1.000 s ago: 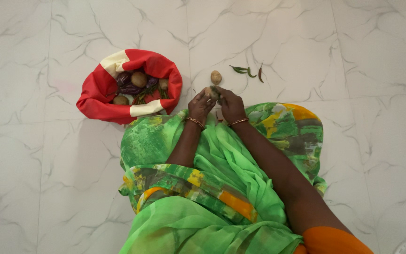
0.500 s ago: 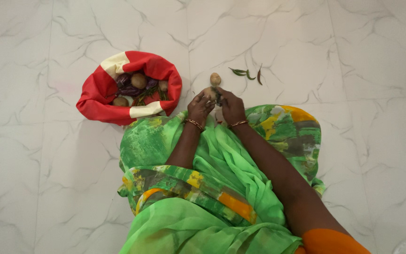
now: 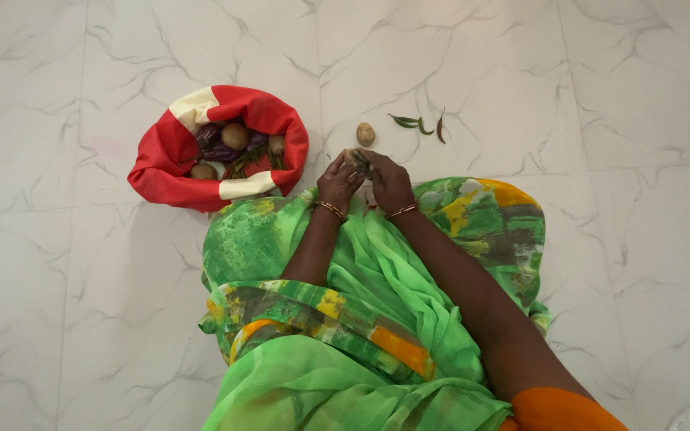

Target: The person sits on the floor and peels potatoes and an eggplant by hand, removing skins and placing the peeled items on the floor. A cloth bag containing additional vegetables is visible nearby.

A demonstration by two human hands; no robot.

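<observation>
White marble floor [image 3: 81, 335] with grey veining fills the view. A person sits on it, and green cloth [image 3: 377, 319] printed with yellow and orange covers the lap across the near centre. Both forearms extend away from the camera over this cloth.

At far left lies a red cloth bag [image 3: 161, 164] with cream patches, its mouth open upward. It contains several round brown potatoes [image 3: 234, 136], dark purple vegetables [image 3: 216, 152] and some green stems.

The left hand [image 3: 337, 182] and right hand [image 3: 387, 179] meet just beyond the far edge of the cloth, each wrist carrying a thin bangle. Both hands are closed together on a small item [image 3: 358, 160], pinched between the fingertips; the item is greenish and mostly hidden, so its kind cannot be determined.

Just beyond the hands, a single small potato [image 3: 366, 133] rests on the floor, apart from the fingers. To its right lie a few chillies [image 3: 421, 124], green and one darker, close together.
</observation>
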